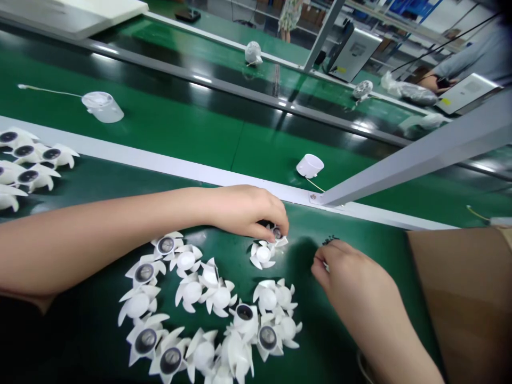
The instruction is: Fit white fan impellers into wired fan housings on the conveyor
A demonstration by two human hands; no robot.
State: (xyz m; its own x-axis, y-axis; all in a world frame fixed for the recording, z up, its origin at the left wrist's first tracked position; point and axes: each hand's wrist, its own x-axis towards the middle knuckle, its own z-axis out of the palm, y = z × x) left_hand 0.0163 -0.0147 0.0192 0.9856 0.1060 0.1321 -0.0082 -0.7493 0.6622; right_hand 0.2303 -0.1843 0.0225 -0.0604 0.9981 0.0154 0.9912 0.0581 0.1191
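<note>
On the green belt (384, 234), left hand (244, 210): curled down, fingertips (280, 221) pinching a dark-centred rotor (277, 233) just below the white rail (168, 162).

Right hand (348, 277): fingers and thumb pressed together, with tiny black bits (330, 241) right at the tips. Too small to tell what they are, or whether they're held.

Touching the pinched rotor: a dome-up rotor (263, 254), white blades fanned out, on the belt between the hands.

Main pile: white plastic rotors (192, 292) in a loose sprawl under the left forearm, blades overlapping, running toward the bottom of the view.

Tally so far: six in the pile show a dark disc, and the rest show a bare white dome. Whether the domes are unfinished or just flipped over, can't say from here.

Left edge: more rotors (28, 176) bunched together, dark discs up on several.

Across the rail: white cups (310, 165) with trailing wires on the next stretch of belt, one lying further left (103, 106).

Right side: cardboard sheet (468, 304) at the belt's edge, grey strut (416, 154) angling overhead.

Far corner: a co-worker's hand (430, 82) by a white machine (466, 93).
</note>
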